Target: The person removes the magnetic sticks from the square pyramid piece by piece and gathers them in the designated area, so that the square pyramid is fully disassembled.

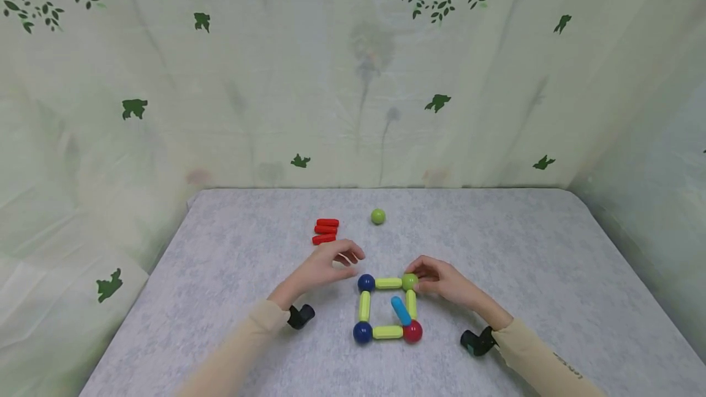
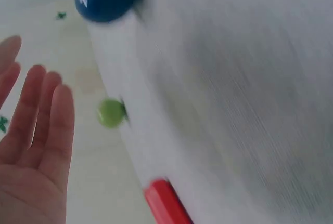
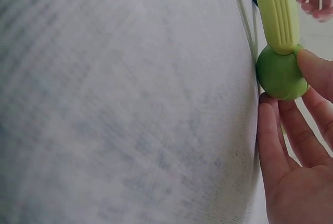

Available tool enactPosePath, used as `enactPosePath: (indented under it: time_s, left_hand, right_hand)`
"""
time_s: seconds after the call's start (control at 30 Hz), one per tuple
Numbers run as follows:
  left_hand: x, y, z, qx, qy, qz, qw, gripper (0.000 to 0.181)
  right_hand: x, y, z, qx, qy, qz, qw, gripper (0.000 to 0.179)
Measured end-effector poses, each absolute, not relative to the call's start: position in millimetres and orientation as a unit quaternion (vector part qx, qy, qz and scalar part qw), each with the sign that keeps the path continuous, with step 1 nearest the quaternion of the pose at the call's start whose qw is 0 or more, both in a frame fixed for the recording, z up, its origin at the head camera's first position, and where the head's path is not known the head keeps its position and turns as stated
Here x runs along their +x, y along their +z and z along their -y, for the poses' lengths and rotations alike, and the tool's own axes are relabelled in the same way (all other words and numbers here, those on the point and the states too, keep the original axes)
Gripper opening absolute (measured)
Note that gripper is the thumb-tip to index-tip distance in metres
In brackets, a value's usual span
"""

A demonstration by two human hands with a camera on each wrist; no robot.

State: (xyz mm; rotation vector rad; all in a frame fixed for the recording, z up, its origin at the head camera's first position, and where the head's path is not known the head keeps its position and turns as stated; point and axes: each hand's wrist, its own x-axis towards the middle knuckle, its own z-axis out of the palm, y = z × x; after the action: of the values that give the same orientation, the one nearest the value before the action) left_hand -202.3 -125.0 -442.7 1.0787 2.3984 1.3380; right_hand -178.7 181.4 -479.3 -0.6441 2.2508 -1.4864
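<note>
A square of yellow-green rods joined by balls lies on the table. Its far corners are a dark blue ball (image 1: 366, 282) and a green ball (image 1: 409, 281); its near corners are another dark blue ball (image 1: 363, 332) and a red ball (image 1: 412, 331). A light blue rod (image 1: 401, 311) slants from the red ball. My right hand (image 1: 445, 282) pinches the green corner ball, thumb against it beside a yellow-green rod (image 3: 278, 13) in the right wrist view. Just left of the far blue ball, my left hand (image 1: 329, 262) hovers with relaxed fingers, holding nothing.
Several red rods (image 1: 325, 230) lie beyond my left hand. A loose green ball (image 1: 377, 216) sits farther back on the grey table (image 1: 496, 231). Behind the table's far edge hangs a pale curtain (image 1: 331, 78) with leaf and bird prints.
</note>
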Motion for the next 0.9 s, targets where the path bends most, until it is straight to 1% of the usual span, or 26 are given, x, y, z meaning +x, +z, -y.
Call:
enactPosePath:
  time_s: [0.2,0.27,0.37,0.5,0.6,0.73,0.9]
  left_hand:
    - [-179,-438,92,0.429,0.447,-0.765,0.177,0.033]
    - [-173,-439,84,0.44,0.445,-0.755,0.196,0.034]
    - [-167,-442,73,0.456,0.439,-0.745,0.212,0.032]
    - [-162,-446,64,0.471,0.427,-0.744,0.207,0.024]
    - [-159,-448,57,0.487,0.408,-0.749,0.191,0.02]
    - [-155,-451,49,0.505,0.366,-0.764,0.163,0.019]
    - [-152,-456,44,0.506,0.343,-0.779,0.139,0.017]
  right_hand:
    - [-179,-479,-182,-0.23,-0.533,-0.792,0.186,0.022]
    - [-179,-480,-182,-0.229,-0.536,-0.79,0.188,0.022]
    - [-179,-480,-182,-0.229,-0.54,-0.787,0.19,0.022]
    - [-179,-480,-182,-0.232,-0.544,-0.784,0.191,0.022]
    - [-179,-480,-182,-0.23,-0.543,-0.785,0.192,0.021]
    - [-179,-479,-182,-0.232,-0.54,-0.786,0.19,0.021]
    - [-180,-480,-183,-0.24,-0.536,-0.788,0.183,0.021]
